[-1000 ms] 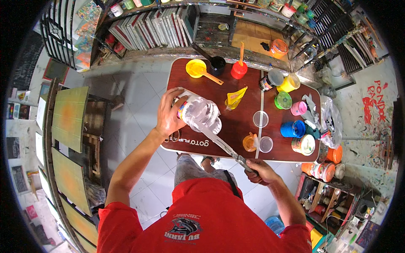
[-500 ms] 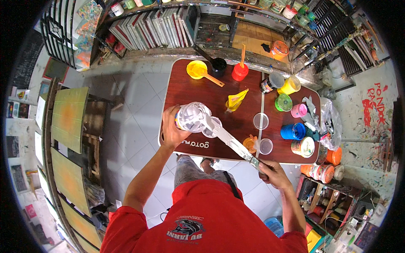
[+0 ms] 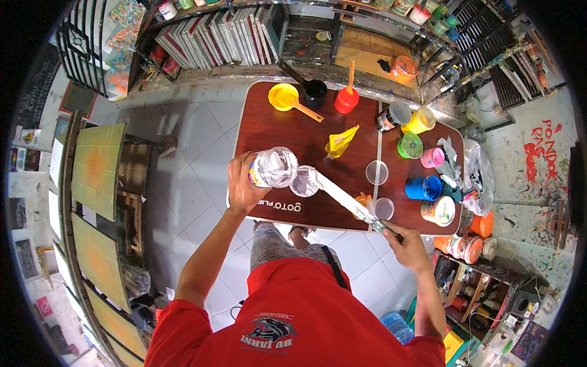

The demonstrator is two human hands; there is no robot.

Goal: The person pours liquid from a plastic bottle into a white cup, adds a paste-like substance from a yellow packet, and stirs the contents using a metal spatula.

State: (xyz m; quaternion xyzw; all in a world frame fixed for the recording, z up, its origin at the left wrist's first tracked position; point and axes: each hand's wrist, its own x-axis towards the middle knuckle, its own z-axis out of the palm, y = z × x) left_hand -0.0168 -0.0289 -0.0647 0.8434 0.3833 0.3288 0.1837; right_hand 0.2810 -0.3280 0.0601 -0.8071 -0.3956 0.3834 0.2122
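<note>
A clear plastic jar (image 3: 276,166), smeared inside with white paint, is gripped in my left hand (image 3: 242,188). The jar is tilted, its mouth facing right. My right hand (image 3: 403,246) is closed on the handle of a long spatula (image 3: 343,199) coated in white paint. At its far end, a thick lump of white paint sits over a small tub (image 3: 299,185) that has white paint in it. This tub stands just right of the jar on the brown table (image 3: 269,214). Whether the spatula touches the tub's rim I cannot tell.
Across the table stand a yellow paint tub (image 3: 284,96), a black pot (image 3: 315,92), a red pot (image 3: 347,100) and a yellow pouch (image 3: 341,142). A clear lid (image 3: 376,172) lies nearer. Several paint tubs and a plastic bag (image 3: 477,174) crowd the right end.
The spatula's loaded end has come out of the jar's mouth and moved right and slightly down to the small tub. The jar has turned slightly in my left hand.
</note>
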